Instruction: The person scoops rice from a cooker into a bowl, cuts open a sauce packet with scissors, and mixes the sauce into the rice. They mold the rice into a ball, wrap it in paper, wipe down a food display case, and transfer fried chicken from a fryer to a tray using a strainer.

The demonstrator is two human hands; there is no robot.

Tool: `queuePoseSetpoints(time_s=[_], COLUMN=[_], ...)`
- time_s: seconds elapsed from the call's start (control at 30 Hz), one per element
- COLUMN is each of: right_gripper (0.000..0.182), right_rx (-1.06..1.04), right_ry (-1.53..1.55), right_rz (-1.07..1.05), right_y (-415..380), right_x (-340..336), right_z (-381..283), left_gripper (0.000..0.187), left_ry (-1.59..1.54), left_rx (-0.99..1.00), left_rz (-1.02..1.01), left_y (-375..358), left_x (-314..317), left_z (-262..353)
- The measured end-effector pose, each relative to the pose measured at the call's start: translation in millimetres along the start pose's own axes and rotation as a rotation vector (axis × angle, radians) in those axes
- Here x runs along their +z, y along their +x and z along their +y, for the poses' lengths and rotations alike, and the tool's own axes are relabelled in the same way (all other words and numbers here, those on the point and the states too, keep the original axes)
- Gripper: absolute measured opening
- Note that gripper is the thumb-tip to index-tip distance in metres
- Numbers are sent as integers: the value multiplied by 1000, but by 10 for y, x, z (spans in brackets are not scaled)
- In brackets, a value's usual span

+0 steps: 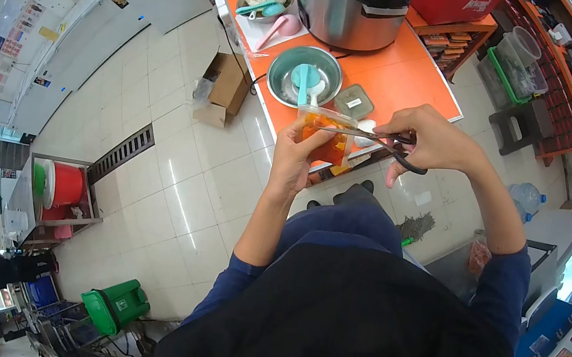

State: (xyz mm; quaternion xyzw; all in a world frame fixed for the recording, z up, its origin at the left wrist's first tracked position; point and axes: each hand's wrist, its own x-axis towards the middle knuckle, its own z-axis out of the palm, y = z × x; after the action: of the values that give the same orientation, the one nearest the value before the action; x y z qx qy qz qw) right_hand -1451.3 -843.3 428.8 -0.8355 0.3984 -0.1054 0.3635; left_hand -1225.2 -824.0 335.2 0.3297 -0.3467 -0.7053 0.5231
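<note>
Here, hands point(294, 160) point(432, 138) tight on packet point(336, 144) (left) and scissors point(374, 139) (right), near table point(394, 75) edge, broad floor point(177, 172) leftward

No text is legible. The white lettering on the red box point(441, 0), beyond and right of the grip, cannot be resolved.

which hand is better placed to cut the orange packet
The right hand, I'd judge: it holds the metal scissors with black handles, and their blades appear to lie across the clear plastic packet of orange contents. The left hand grips that packet, so it looks better placed for steadying it.
</note>
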Motion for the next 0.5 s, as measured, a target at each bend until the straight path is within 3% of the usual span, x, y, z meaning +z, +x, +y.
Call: queuePoseSetpoints(time_s=[0.17,0.3,0.43,0.5], right_gripper=[61,56,54,54], right_rx=[69,14,-5,86], right_ry=[12,-10,-39,-9], right_rz=[-5,78,138,99], right_y=[-8,-50,-147,-231], right_x=[-13,-38,-111,-191], right_z=[50,64,232,312], left_gripper=[24,26,24,23], left_ry=[23,40,57,65], left_rx=[19,-58,-12,-17], left_rz=[27,13,17,16], left_y=[-3,40,162,249], left_x=[34,110,287,371], left_z=[37,20,-67,-123])
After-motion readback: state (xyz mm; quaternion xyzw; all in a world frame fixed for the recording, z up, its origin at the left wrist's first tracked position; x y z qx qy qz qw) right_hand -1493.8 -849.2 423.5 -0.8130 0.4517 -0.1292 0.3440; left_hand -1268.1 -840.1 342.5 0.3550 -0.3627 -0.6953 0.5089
